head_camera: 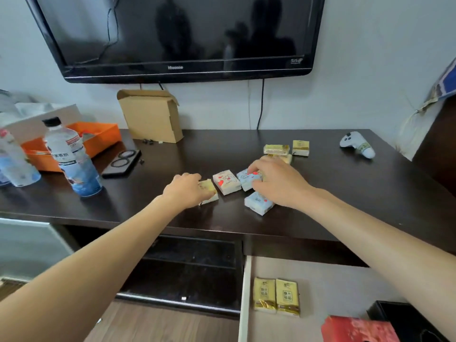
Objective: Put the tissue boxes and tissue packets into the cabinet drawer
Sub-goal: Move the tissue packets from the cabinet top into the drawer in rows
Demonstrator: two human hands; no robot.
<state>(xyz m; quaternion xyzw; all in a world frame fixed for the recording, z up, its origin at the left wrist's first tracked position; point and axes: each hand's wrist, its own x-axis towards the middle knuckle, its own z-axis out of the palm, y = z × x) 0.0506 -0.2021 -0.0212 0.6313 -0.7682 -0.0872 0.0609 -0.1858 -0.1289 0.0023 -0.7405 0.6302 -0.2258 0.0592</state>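
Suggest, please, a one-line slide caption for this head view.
Both hands, left hand and right hand, gather tissue packets on the dark cabinet top above the open drawer.

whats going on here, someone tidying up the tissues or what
A person is clearing tissue packets off a dark cabinet top into the open drawer below it. The left hand is closing on a yellow packet, and the right hand is on a blue packet. A white packet, another blue one and a few yellow ones remain on top. Two gold packets and a red box already lie in the drawer.
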